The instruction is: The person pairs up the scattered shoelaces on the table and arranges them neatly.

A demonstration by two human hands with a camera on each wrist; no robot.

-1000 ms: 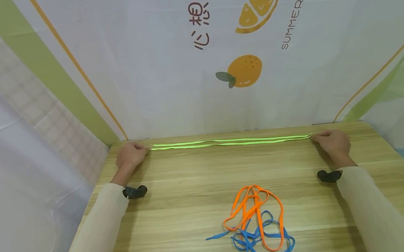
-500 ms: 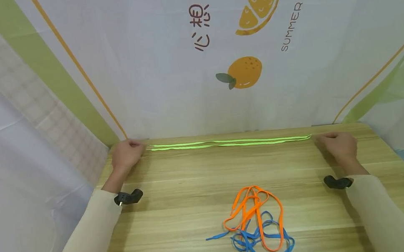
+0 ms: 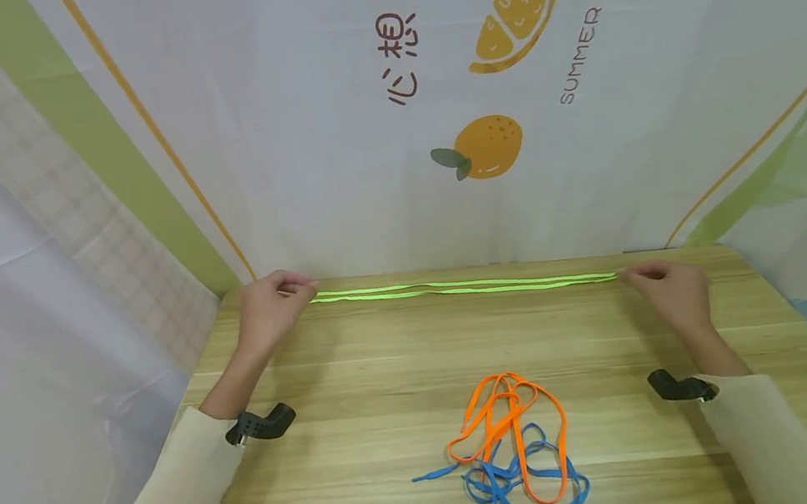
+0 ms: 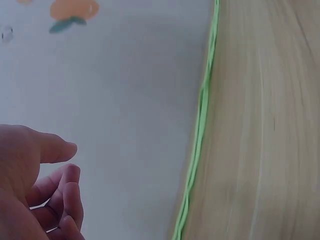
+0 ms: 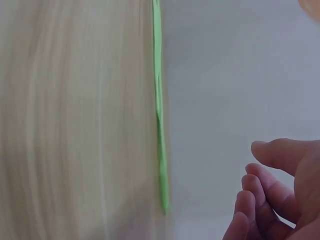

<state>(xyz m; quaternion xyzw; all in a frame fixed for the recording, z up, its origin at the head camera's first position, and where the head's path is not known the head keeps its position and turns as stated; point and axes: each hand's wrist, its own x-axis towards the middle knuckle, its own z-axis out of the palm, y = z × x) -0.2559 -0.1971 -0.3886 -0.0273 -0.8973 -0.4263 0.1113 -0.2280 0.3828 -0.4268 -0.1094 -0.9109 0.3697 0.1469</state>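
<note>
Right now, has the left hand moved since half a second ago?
Yes: the left hand has shifted rightward in the head view, judged against the printed orange.

You face a wooden table (image 3: 357, 367); a white fruit-printed cloth (image 3: 333, 168) hangs far, a pale drape (image 3: 13, 333) left.

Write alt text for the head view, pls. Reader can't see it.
A person's left hand and right hand, gripping nothing, are at the two ends of a doubled lime-green lace laid along the far edge of a wooden table. Nearer the camera, a loosely looped orange lace partly overlaps a blue lace.
</note>
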